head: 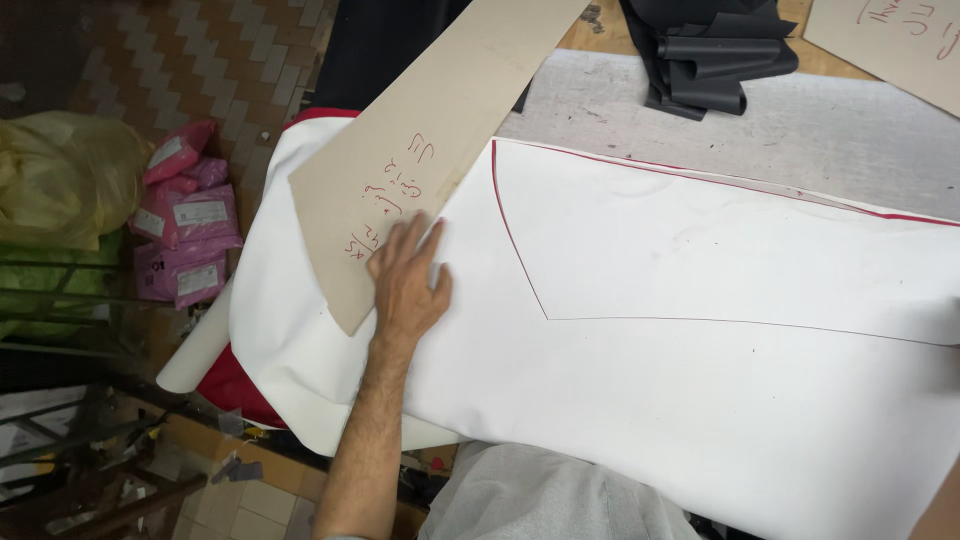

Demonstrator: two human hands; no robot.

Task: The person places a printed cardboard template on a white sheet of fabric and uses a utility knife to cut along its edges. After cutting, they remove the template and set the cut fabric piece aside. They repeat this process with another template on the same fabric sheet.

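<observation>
The left hand [408, 277] lies flat, palm down and fingers spread, pressing on the lower edge of a long beige cardboard pattern piece [430, 130]. It grips nothing; its fingertips rest on the card and its heel on the white fabric [700, 400] beneath. The pattern piece runs slantwise from the upper middle of the view down to a blunt corner just left of the hand, and it carries red handwriting near the fingers. The right hand is out of sight, so its state cannot be told.

The white fabric covers most of the worktop [800, 120] and hangs over its near left edge. A thin red traced outline [520, 250] is drawn on it, curving down from just beside the card's right edge and then running off to the right. Red cloth [232, 385] shows under the white layer at the left.

At the far side of the worktop sits a stack of folded black material [710, 60], with a second cardboard piece [890, 40] at the upper right corner. On the tiled floor to the left lie pink packets [190, 240] beside a yellow plastic bag [60, 175].
</observation>
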